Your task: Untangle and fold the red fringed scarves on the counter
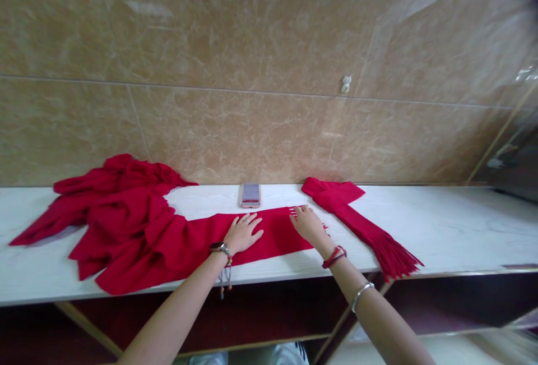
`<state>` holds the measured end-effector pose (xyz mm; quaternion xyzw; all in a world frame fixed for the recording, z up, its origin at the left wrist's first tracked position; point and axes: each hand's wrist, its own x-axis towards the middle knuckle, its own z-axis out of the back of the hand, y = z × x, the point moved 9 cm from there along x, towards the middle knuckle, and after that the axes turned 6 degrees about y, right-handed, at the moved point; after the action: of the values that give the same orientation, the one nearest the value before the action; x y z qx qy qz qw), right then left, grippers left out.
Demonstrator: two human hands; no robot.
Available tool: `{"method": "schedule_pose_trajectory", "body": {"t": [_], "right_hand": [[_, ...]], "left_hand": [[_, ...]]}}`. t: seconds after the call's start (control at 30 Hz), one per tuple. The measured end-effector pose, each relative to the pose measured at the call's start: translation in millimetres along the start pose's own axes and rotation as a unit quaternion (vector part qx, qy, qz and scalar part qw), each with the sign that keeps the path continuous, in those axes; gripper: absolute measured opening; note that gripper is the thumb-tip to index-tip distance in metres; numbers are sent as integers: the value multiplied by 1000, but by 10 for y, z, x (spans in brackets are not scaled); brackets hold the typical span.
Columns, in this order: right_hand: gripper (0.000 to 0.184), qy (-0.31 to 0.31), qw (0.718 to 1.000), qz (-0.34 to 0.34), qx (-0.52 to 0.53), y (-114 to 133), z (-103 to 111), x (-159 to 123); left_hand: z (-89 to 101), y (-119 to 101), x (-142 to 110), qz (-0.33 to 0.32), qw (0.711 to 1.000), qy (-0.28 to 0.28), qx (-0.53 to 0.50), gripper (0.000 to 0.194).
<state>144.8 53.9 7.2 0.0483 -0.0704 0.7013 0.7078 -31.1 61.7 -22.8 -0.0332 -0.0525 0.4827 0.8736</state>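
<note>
On the white counter (454,230), a red scarf (277,236) lies partly flat, its left part running into a crumpled heap of red cloth (130,222). The person's left hand (244,234) rests palm-down on the flat stretch, fingers spread and gripping nothing. The right hand (309,225) touches the fringed right end; whether its fingers pinch the cloth cannot be told. A phone (251,195) lies just behind, and a folded scarf (359,225) lies to the right, its fringe at the front edge.
</note>
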Motion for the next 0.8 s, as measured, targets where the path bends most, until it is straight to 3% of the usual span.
{"method": "schedule_pose_trajectory", "body": {"t": [0.07,0.13,0.23,0.3,0.4,0.5,0.6,0.67,0.8], "right_hand": [[33,-2,1000,3,17,144,-56,34],[33,-14,999,-27,21,115,-122,58],[33,-25,997,-79,12,-128,-190,72],[33,-13,995,-98,4,-306,-192,66],[31,-16,996,-83,-7,-380,-63,22],[29,-20,1000,-18,3,-171,20,-39],[29,9,999,29,10,27,-83,-116],[29,4,1000,11,-4,-27,-145,-170],[34,-5,995,-92,-28,-485,-204,-241]], "left_hand": [[64,-39,-34,0,1000,-14,9,46],[156,-166,-79,-44,998,-39,29,44],[161,-451,-153,-182,982,-21,46,44],[99,-498,-161,-215,976,16,34,42],[87,-333,-80,-146,989,3,28,42],[22,-224,-19,-107,994,13,35,48],[-29,-232,-14,-113,992,36,38,45],[-22,-236,-28,-108,993,37,35,45],[-43,-231,-43,-102,993,58,22,45]]}}
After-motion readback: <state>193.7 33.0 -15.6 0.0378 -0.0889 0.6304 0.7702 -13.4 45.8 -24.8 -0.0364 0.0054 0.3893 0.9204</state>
